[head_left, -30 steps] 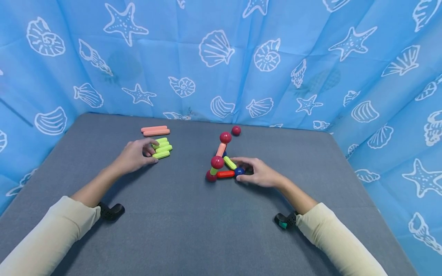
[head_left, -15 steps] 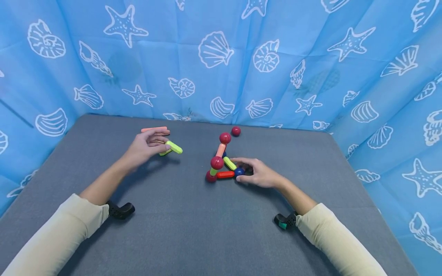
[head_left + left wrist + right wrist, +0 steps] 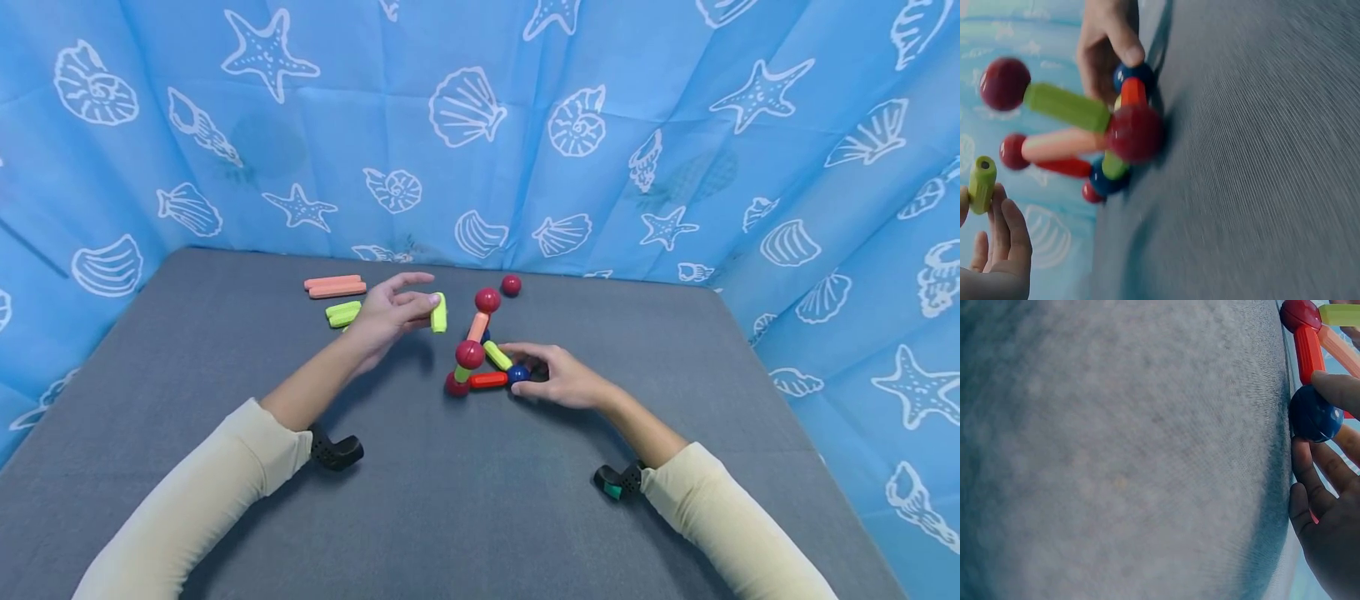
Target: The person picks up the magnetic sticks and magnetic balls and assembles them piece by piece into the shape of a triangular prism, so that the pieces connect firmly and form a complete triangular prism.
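As we look down through the head view, the left hand [image 3: 390, 315] hangs near the middle of the frame, thumb and fingers pinching a yellow-green rod [image 3: 438, 313], the other fingers loosely extended. We find that rod off the table [image 3: 480, 500], just left of a ball-and-rod structure [image 3: 477, 327] and apart from it; in the left wrist view it shows at the left edge, one end facing us.

Right of centre, we note the right hand [image 3: 562, 377] curled about a blue ball [image 3: 518, 373], the opening between thumb and fingers no wider than the ball itself. From that ball, we trace a red rod [image 3: 489, 380] leftward to a dark red ball [image 3: 457, 384] on the table, and a second yellow-green rod [image 3: 497, 355] toward the upper left. Two more dark red balls stand raised on the structure. How the pieces meet behind them, we cannot tell.

Elsewhere we record: a loose dark red ball [image 3: 512, 285] above the structure; at upper left, two peach rods [image 3: 335, 287] side by side; below them, more yellow-green rods [image 3: 343, 313], partly hidden by the left hand.
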Demonstrator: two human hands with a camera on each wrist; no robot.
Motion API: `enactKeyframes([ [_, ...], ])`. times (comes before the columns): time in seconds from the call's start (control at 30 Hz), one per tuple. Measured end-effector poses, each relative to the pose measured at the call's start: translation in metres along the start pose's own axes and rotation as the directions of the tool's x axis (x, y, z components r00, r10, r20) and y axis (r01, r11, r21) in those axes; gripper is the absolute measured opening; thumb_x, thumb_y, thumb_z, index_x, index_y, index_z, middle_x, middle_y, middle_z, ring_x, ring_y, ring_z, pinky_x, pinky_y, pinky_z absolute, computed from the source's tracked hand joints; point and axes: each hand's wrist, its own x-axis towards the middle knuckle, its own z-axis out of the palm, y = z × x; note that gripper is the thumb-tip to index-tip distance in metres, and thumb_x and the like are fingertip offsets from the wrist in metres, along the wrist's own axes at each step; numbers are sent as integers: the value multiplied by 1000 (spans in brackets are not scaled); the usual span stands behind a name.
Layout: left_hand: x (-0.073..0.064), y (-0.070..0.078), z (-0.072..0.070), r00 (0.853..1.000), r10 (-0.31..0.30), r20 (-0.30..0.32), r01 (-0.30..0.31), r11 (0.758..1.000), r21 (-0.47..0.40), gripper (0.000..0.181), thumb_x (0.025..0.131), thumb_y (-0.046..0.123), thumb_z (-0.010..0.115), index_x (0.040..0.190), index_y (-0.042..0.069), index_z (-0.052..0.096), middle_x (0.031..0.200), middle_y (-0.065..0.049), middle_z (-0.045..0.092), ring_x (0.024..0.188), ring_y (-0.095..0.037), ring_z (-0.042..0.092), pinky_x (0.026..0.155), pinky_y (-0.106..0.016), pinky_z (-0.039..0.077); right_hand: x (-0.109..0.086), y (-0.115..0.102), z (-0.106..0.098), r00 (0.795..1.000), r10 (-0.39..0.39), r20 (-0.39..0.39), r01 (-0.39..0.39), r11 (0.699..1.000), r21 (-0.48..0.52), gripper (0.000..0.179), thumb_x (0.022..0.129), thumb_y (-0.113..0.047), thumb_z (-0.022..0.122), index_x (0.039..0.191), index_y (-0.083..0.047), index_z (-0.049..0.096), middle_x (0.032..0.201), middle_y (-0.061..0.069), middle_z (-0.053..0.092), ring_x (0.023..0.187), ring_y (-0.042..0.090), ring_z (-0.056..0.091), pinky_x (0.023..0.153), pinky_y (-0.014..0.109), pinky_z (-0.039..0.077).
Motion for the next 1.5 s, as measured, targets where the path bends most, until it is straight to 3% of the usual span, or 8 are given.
enactKeyframes([
  [0.23,7,-1,27,999,-34,24,33,999,41,47,93,24,72,135,13,53,113,-14,70,106,-26,67,102,-46,47,0,0,0,1000,1,-3,-1,1000,1,60,93,-15,70,147,-4,46,124,13,60,107,27,55,90,45,47],
  [0.57,11,4,42,993,-114,24,112,990,92,54,90,28,76,136,14,53,117,-10,70,104,-25,69,99,-45,49,1,2,0,1000,14,-3,-14,1000,5,61,92,-16,71,147,-4,46,126,13,60,108,25,56,92,44,48],
  [0.8,15,9,46,977,-211,23,205,966,156,65,88,32,77,142,11,48,119,-10,69,104,-25,68,97,-41,51,0,3,0,1000,7,-10,-8,1000,-6,61,92,-17,71,147,-7,47,123,8,60,105,22,55,88,39,48],
  [1.2,15,15,48,970,-240,-42,244,943,227,54,85,37,79,126,11,56,109,-11,70,93,-24,69,90,-39,54,1,5,1,1000,-5,-5,5,1000,6,61,92,-16,71,146,-3,47,126,13,60,107,26,56,91,45,48],
  [1.37,9,16,46,967,-256,19,241,933,267,48,86,36,78,120,10,57,113,-9,69,100,-24,69,97,-44,50,1,6,1,1000,-21,-4,21,1000,1,61,92,-15,71,147,-3,46,126,13,60,107,25,56,90,43,48],
  [1.5,6,16,43,964,-253,86,224,939,260,43,89,32,76,122,9,59,119,-9,68,109,-25,67,101,-44,48,1,7,0,1000,-23,-7,22,1000,-4,61,92,-16,71,147,-5,47,126,12,60,106,24,57,89,40,49],
])
